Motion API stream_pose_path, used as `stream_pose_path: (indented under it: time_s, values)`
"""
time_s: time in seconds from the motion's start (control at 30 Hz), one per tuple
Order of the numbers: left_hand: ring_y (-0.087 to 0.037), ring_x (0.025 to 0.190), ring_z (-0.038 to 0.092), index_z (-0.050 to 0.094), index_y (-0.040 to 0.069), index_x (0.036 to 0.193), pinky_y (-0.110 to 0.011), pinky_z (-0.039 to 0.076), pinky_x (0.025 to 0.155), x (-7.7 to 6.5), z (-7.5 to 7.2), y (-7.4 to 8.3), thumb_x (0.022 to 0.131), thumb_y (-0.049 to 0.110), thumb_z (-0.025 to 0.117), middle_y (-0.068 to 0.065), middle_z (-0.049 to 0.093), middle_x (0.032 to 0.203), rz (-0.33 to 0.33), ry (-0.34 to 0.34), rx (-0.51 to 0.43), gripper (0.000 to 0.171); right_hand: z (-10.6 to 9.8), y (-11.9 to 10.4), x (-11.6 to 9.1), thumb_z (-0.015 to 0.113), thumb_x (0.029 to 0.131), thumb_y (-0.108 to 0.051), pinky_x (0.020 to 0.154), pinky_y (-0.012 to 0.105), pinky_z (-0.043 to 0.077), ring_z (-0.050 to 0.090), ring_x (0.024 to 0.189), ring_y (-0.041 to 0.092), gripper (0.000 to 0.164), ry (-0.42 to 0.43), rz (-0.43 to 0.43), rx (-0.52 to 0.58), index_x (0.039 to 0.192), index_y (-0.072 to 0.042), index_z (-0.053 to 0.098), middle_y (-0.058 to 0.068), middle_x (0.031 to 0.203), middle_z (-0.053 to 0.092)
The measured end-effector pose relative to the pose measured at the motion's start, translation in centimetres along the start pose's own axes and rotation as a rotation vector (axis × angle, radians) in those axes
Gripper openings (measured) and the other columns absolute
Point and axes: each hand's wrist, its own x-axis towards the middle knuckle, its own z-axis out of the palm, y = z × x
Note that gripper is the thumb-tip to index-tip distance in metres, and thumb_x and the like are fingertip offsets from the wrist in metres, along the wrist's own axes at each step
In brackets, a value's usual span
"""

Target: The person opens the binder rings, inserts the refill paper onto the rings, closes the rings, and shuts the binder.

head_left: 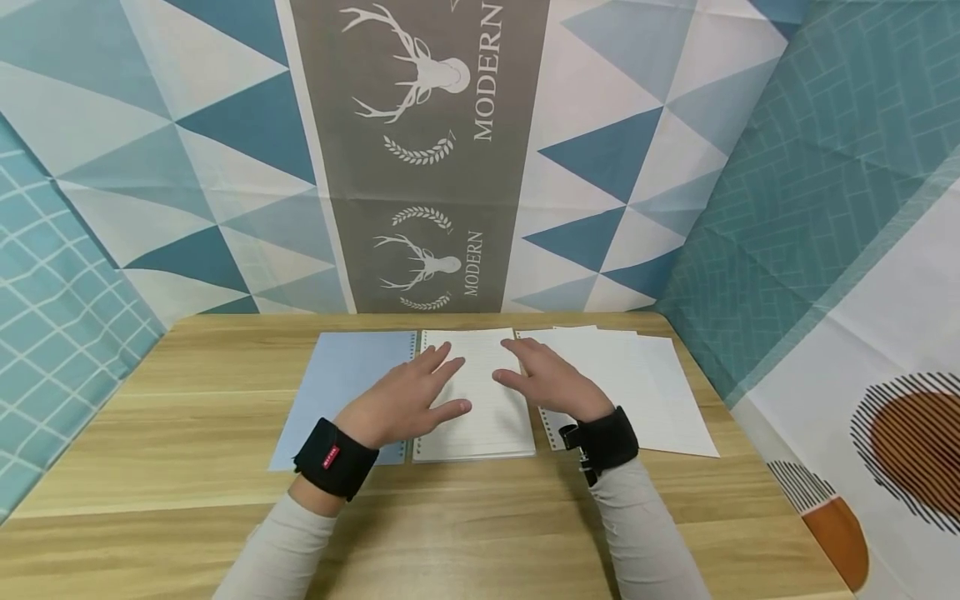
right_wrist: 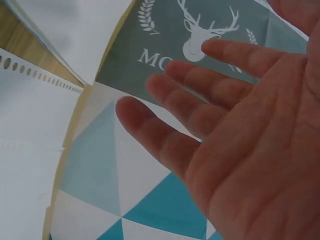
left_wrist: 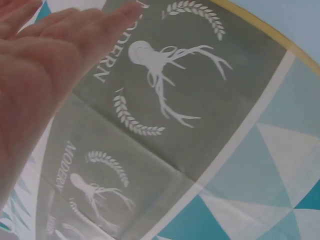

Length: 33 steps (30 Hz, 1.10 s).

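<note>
Head view: we find the left hand (head_left: 401, 404) and right hand (head_left: 553, 379), fingers extended, above a lined paper stack (head_left: 491, 429) on the desk (head_left: 187, 400), between a blue punched cover (head_left: 348, 367) and overlapping loose sheets (head_left: 637, 400).

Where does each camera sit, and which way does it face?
Head: head-worn, looking forward and down at papers, table and backdrop; left hand, right hand and forearms show.
Left wrist: on that wrist, facing the backdrop; left hand shows.
Right wrist: on that wrist, facing backdrop and papers; right hand shows.
Head and right wrist share the papers; all three share the backdrop.
</note>
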Motion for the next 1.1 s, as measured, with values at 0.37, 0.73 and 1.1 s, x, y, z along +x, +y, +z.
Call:
stream_pose_path:
  time_s: [0.37, 0.73, 1.1]
  values:
    - [-0.034, 0.159, 0.015, 0.031, 0.019, 0.161, -0.069, 0.026, 0.119, 1.2, -0.1, 2.9, 0.102, 0.066, 0.036, -0.011, 0.019, 0.171, -0.043, 0.076, 0.030, 0.075, -0.7, -0.2, -0.3, 0.050, 0.104, -0.049, 0.119, 0.065, 0.029, 0.027, 0.154, 0.042, 0.072, 0.169, 0.027, -0.059, 0.161, -0.011, 0.029, 0.021, 0.165, 0.029]
    - [-0.035, 0.160, 0.011, 0.022, 0.024, 0.164, -0.074, 0.015, 0.119, 2.7, 0.0, 5.1, 0.101, 0.071, 0.027, -0.012, 0.016, 0.172, -0.102, 0.131, 0.046, 0.078, -0.9, 0.1, -0.3, 0.035, 0.106, -0.057, 0.125, 0.066, 0.007, 0.007, 0.160, 0.039, 0.083, 0.231, 0.069, -0.079, 0.161, 0.003, 0.015, 0.023, 0.170, 0.014]
    - [-0.037, 0.159, 0.014, 0.024, 0.019, 0.163, -0.073, 0.020, 0.119, 2.6, 0.8, 4.3, 0.101, 0.069, 0.034, -0.015, 0.015, 0.171, -0.107, 0.172, 0.079, 0.080, -1.0, 0.0, -0.4, 0.034, 0.105, -0.061, 0.121, 0.072, 0.005, 0.002, 0.159, 0.042, 0.084, 0.254, 0.092, -0.075, 0.163, -0.005, 0.015, 0.021, 0.171, 0.011]
